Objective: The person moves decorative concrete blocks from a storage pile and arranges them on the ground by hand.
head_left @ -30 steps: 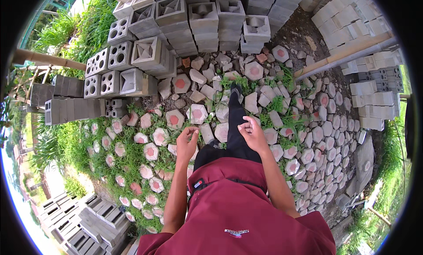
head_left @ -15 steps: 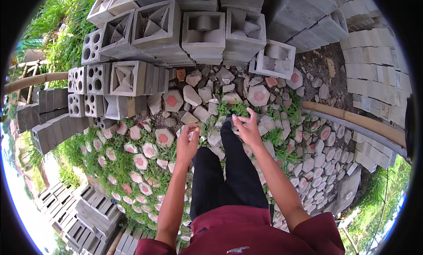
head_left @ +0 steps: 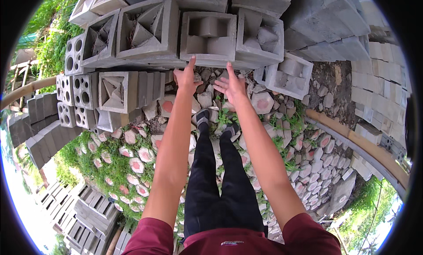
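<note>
A hollow grey concrete block (head_left: 188,52) with a stepped inside sits on top of a stack straight ahead. My left hand (head_left: 187,80) reaches to its near lower edge, thumb up and the other fingers apart. Beside it, my right hand (head_left: 232,86) is at the same edge, thumb up and fingers spread. Each thumb tip overlaps the block's edge in the picture; whether they touch it I cannot tell. Nothing is in either hand. Similar hollow blocks flank it: one with pointed wedges inside (head_left: 169,43) to the left, another (head_left: 277,54) to the right.
Blocks with round holes (head_left: 83,93) are stacked at the left. A single hollow block (head_left: 304,88) stands lower at the right, near a bamboo pole (head_left: 339,130). Broken stones, weeds and hexagonal pavers (head_left: 263,103) cover the ground around my feet. More pale blocks (head_left: 374,89) are piled far right.
Both hands have moved forward, from above the ground in front of me up to the stacked block's near edge. My arms are stretched further out, and the stack appears closer.
</note>
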### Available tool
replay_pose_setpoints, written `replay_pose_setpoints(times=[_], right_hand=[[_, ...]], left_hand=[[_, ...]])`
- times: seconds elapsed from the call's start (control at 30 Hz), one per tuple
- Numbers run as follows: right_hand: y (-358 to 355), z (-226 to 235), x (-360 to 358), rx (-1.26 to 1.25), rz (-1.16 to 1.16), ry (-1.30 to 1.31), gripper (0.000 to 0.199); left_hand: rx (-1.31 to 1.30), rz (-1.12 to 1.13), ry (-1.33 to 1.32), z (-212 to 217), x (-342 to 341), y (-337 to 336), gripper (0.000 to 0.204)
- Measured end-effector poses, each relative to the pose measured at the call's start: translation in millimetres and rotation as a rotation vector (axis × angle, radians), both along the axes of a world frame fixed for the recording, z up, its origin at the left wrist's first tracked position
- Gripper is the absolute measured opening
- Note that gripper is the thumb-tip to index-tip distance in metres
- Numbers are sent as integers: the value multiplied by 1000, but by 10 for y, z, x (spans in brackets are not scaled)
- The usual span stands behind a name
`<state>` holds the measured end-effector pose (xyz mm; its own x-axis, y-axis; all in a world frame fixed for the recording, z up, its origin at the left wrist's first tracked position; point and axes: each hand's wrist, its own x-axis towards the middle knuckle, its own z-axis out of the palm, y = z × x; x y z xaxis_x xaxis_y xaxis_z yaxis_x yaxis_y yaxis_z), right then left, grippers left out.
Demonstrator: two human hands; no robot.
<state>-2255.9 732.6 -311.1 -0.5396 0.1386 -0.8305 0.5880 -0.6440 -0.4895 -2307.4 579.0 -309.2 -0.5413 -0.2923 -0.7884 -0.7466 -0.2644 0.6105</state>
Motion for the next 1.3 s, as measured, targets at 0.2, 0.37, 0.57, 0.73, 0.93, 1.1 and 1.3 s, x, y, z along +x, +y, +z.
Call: replay_pose_setpoints(times=[0.2, 0.37, 0.57, 0.73, 0.93, 1.1, 1.3], right_hand=[[-96, -356, -544, -154, -138, 47, 108], [-84, -655, -733, -169, -246, 68, 90], [-85, -863, -816, -243, -309, 115, 81], [-169, -788, -765, -134, -401, 60, 79], [-272, -592, -488, -71, -331, 98, 75], [-314, -458, -1, -65, -312, 89, 73], [-470, -289, 911, -29, -281, 21, 72]], left_hand=[[202, 67, -56, -486, -407, 79, 106], [332, 175, -27, -719, -565, 139, 45], [389, 271, -5, -836, -642, 106, 21], [388, 194, 5, -776, -607, 68, 19], [409, 225, -31, -600, -313, -11, 21], [399, 253, 23, -446, 237, -45, 19], [366, 287, -10, -359, 1231, -199, 16]])
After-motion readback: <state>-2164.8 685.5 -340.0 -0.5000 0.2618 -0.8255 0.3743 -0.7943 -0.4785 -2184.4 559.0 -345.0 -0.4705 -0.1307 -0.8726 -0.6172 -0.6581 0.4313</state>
